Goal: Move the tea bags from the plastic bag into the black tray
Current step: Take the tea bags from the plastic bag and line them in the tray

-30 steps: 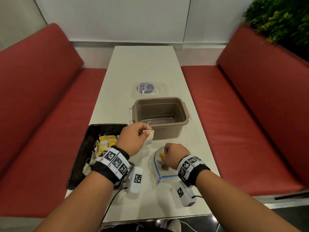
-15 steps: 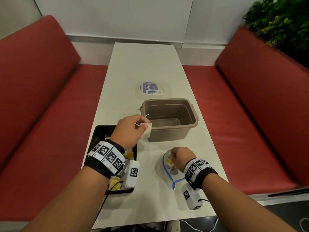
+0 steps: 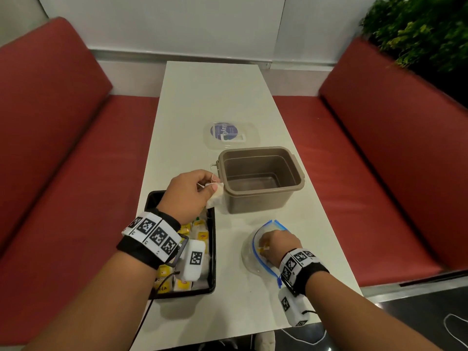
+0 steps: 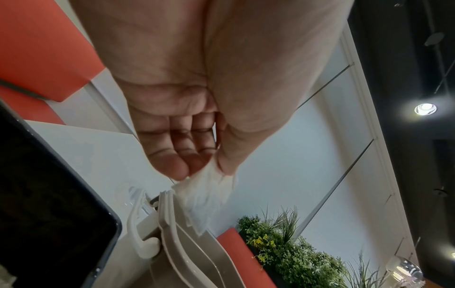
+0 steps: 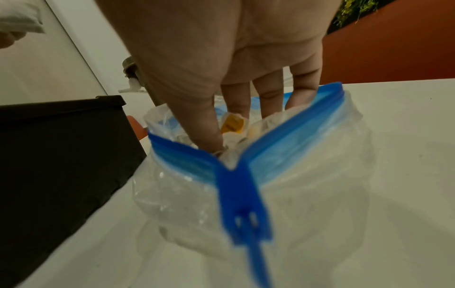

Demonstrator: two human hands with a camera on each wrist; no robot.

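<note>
My left hand pinches a white tea bag between thumb and fingers, over the far right corner of the black tray, close to the tub's corner. In the left wrist view the tea bag hangs from my left hand. Several yellow-tagged tea bags lie in the tray. My right hand reaches into the open blue-zip plastic bag. In the right wrist view my right hand has thumb and index finger closing on a tea bag with a yellow tag inside the plastic bag.
A brown plastic tub stands open just beyond the bag and beside the tray. A clear lid with a blue label lies farther back. Red benches flank the narrow white table. The near table edge is close to my right wrist.
My left hand has carried the tea bag a little left, from beside the tub to over the tray's far corner. My right hand has stayed inside the plastic bag.
</note>
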